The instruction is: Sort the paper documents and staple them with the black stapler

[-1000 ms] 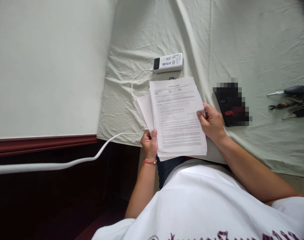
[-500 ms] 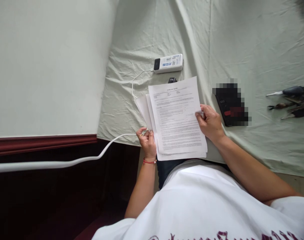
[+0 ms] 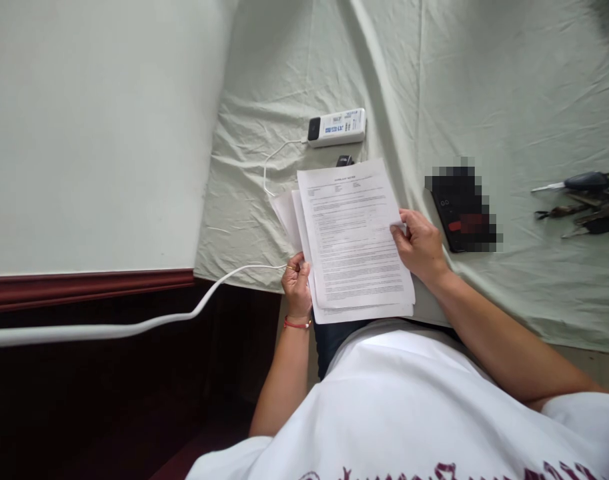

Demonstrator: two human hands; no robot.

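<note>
The green cloth (image 3: 509, 80) is the largest element; it is creased and covers the work surface across the centre and right of the view. To its left is a pale flat surface (image 3: 94, 133), finished along the near edge with dark red trim (image 3: 89, 289). The white shirt (image 3: 409, 400) of the person occupies the near side and carries dark red lettering at the bottom.

The paper stack (image 3: 357, 240) is located between the two hands, at the near edge of the cloth and in front of the shirt. The top sheet is printed, tilted slightly, and faces up; the print is too small to read. Further sheets fan out behind it at the left.

The right hand (image 3: 421, 247) is closed on the right edge of the stack, thumb on top. The left hand (image 3: 297, 287) is at the lower left edge, thumb and fingers narrowly spaced; whether it grips the paper cannot be told.

A white cable (image 3: 134, 328) runs from the left of the view to the left hand. A black phone (image 3: 461, 213), partly pixelated, lies just beside the right hand. A bunch of keys (image 3: 591, 200) lies at the far right. A white power bank (image 3: 339, 128) lies beyond the stack, with a thin white lead (image 3: 265, 167) at its left end. Between the power bank and the stack is a small black object (image 3: 344, 161). The left wrist carries a red bracelet (image 3: 297, 325); one left finger carries a ring (image 3: 291, 269).
</note>
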